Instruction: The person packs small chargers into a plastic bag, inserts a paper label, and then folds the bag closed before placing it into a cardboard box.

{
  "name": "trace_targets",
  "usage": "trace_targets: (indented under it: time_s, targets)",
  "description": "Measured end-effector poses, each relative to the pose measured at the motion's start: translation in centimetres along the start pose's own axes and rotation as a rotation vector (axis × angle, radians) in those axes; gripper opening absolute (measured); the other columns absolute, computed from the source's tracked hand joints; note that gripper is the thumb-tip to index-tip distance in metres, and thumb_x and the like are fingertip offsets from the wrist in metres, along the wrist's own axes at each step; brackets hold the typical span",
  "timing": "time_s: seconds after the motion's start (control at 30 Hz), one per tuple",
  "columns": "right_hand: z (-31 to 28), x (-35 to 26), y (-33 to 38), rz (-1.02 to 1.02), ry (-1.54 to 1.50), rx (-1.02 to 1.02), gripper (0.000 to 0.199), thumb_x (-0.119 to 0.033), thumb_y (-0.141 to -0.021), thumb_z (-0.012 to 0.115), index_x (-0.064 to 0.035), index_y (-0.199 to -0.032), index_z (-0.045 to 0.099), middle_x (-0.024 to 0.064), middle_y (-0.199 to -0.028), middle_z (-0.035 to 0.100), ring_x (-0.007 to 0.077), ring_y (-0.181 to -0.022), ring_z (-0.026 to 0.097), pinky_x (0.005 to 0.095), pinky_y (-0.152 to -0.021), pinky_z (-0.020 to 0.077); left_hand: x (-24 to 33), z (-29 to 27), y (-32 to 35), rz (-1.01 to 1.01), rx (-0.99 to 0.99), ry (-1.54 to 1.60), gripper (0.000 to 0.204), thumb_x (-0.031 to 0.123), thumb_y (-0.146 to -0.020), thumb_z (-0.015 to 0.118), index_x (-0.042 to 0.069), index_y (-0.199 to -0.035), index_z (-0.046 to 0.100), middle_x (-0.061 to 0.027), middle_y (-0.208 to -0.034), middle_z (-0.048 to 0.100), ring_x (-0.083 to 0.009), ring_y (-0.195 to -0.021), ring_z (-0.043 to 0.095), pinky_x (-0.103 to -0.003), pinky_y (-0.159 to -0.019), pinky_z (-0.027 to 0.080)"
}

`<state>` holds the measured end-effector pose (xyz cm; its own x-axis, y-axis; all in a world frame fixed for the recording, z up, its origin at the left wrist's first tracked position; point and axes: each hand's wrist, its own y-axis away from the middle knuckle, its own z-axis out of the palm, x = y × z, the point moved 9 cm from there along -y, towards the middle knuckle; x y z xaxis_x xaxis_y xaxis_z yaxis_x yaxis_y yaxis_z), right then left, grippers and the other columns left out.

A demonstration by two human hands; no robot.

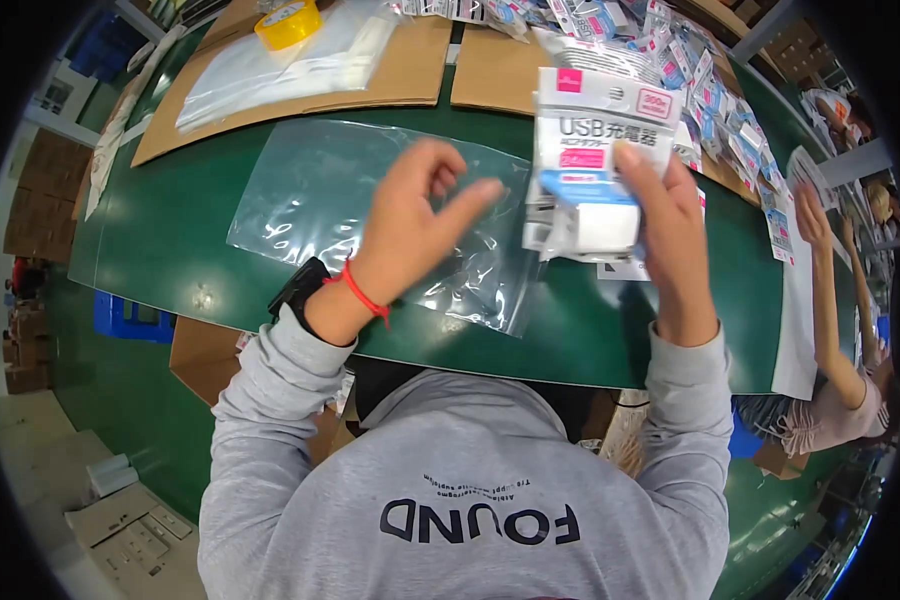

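My right hand (670, 220) grips a stack of charger packs (595, 185), with its thumb across the front one. Each pack has a white, pink and blue card, and a white block-shaped charger shows through the front pack's clear film. The stack is upright above the table, over the right edge of a large clear plastic bag (300, 190). That bag lies flat on the green table. Above its middle, my left hand (405, 230) holds nothing; its fingers are half curled and its thumb stands apart from them.
Several similar packs (705, 85) are heaped at the back right on cardboard (495, 80). At the back left, more clear bags (270, 75) and a yellow tape roll (288, 24) lie on a cardboard sheet (410, 75). A co-worker's arm (820, 280) reaches in at right.
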<state>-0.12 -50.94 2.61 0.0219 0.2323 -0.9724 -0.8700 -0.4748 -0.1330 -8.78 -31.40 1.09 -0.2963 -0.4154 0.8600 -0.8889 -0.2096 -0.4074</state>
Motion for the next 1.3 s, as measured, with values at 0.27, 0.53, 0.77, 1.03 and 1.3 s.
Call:
trace_targets:
  time_s: [0.27, 0.53, 0.77, 1.03, 1.3]
  targets:
    - [-2.2, 3.2, 0.6, 0.297, 0.423, -0.198, 0.043, -0.020, -0.090, 0.061, 0.0010, -0.126, 0.050, 0.0074, -0.110, 0.063, 0.0108, -0.096, 0.059, 0.0246, -0.082, 0.0474, -3.2, 2.6, 2.5, -0.047, -0.155, -0.300, 0.014, 0.012, -0.082, 0.067, 0.002, -0.080, 0.058, -0.0090, -0.070, 0.055, -0.0206, -0.064, 0.054, -0.030, -0.058, 0.042]
    - [2.1, 7.2, 3.5, 0.573, 0.605, -0.605, 0.045, -0.023, -0.088, 0.063, -0.0010, -0.126, 0.052, 0.0045, -0.104, 0.064, 0.0097, -0.091, 0.058, 0.0242, -0.078, 0.0469, 1.3, 2.1, 3.3, 0.243, -0.056, -0.265, 0.008, 0.004, -0.077, 0.067, 0.003, -0.080, 0.059, -0.0081, -0.071, 0.057, -0.0254, -0.064, 0.055, -0.033, -0.058, 0.044]
    - [4.6, 8.0, 4.2, 0.598, 0.520, -0.698, 0.040, -0.022, -0.088, 0.062, -0.0018, -0.122, 0.055, 0.0045, -0.101, 0.064, 0.0095, -0.089, 0.057, 0.0249, -0.077, 0.0467, 2.4, 2.0, 3.4, 0.365, -0.080, -0.279, 0.011, 0.003, -0.076, 0.067, 0.003, -0.082, 0.059, -0.0091, -0.087, 0.061, -0.0268, -0.081, 0.058, -0.035, -0.072, 0.046]
    - [6.4, 8.5, 3.7, 0.405, 0.705, -0.741, 0.039, -0.018, -0.087, 0.061, -0.0007, -0.121, 0.055, 0.0051, -0.103, 0.064, 0.0106, -0.094, 0.058, 0.0271, -0.080, 0.0469, 4.4, 3.2, 4.9, 0.450, -0.151, -0.198, 0.014, 0.002, -0.076, 0.068, 0.005, -0.088, 0.061, -0.0113, -0.108, 0.063, -0.0311, -0.107, 0.058, -0.041, -0.089, 0.043]
    - [7.8, 9.7, 2.2, 0.421, 0.211, -0.564, 0.042, -0.021, -0.089, 0.062, 0.0002, -0.123, 0.052, 0.0075, -0.110, 0.062, 0.0149, -0.097, 0.059, 0.0280, -0.084, 0.0474, 8.1, 5.1, 8.5, 0.544, -0.359, -0.160, 0.016, 0.014, -0.075, 0.070, 0.009, -0.089, 0.062, -0.0109, -0.128, 0.055, -0.0294, -0.127, 0.044, -0.051, -0.106, 0.031]
